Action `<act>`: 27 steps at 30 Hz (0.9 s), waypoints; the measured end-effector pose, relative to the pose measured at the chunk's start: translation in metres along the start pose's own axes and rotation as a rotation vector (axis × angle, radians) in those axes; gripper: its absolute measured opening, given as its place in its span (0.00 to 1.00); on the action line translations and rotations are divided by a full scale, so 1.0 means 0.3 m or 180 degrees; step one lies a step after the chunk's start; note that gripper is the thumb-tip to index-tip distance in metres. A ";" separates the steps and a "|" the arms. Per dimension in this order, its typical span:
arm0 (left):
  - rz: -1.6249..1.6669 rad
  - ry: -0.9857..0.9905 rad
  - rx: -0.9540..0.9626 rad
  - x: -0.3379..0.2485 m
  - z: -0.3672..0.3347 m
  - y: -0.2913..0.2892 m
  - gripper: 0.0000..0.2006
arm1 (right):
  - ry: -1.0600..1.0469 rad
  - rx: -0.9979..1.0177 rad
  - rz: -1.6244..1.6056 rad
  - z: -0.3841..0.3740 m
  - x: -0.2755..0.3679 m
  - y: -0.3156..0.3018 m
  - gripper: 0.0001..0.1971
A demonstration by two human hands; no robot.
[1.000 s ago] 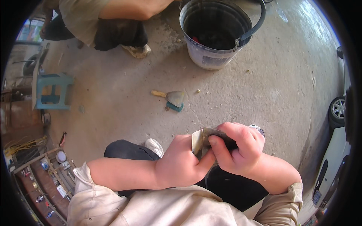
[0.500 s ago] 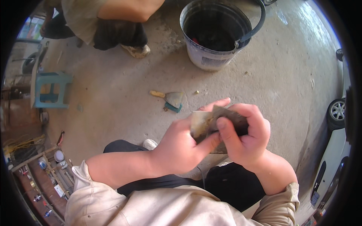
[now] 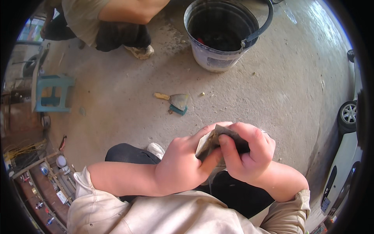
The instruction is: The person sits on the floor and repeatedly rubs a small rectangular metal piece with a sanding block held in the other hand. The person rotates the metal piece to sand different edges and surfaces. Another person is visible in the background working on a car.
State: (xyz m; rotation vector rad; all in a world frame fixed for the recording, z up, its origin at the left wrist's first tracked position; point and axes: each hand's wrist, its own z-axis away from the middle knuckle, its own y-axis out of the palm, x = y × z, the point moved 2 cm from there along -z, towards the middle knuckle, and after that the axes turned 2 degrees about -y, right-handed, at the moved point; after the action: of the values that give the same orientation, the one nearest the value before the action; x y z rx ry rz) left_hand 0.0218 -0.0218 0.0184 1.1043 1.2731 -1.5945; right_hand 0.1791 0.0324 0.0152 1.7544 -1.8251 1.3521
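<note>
My left hand (image 3: 179,165) and my right hand (image 3: 255,152) come together above my lap. Between them is a bent, stained grey-brown sheet (image 3: 205,143), pale on its left part and dark on the right. My left fingers wrap behind it with the thumb in front. My right thumb presses on its face, and the right fingers curl over the far side. My hands cover much of the sheet, so I cannot tell whether it is one piece or two. Beyond them on the floor lies a putty knife (image 3: 179,101) with a yellowish handle, its blade over a small teal piece (image 3: 178,110).
A black bucket (image 3: 218,60) with a raised handle stands ahead. Another person (image 3: 120,35) crouches at the far left. A blue stool (image 3: 54,82) and a wooden tray of small parts (image 3: 50,195) are on my left. A white car (image 3: 343,167) stands at right.
Both hands have come down a little toward my lap with the sheet. The sheet is tilted more edge-on, and less of its face shows. The putty knife stays where it was.
</note>
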 end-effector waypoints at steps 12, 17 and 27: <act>0.0125 -0.0750 0.1136 0.000 -0.019 -0.027 0.22 | 0.0091 0.0513 -0.0428 0.003 -0.010 -0.004 0.12; 0.0821 -0.0264 0.0069 0.027 0.000 0.008 0.20 | 0.0571 -0.0006 -0.0553 0.018 -0.015 -0.010 0.13; 0.0214 0.0013 -0.0094 0.051 0.041 0.030 0.25 | 0.0184 -0.0102 0.0070 0.003 0.027 -0.011 0.13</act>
State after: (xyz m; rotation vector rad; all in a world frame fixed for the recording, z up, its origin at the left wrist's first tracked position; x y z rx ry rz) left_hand 0.0239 -0.0363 0.0028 1.1210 1.2454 -1.5200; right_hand 0.1806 0.0271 0.0220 1.6667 -1.8301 1.3594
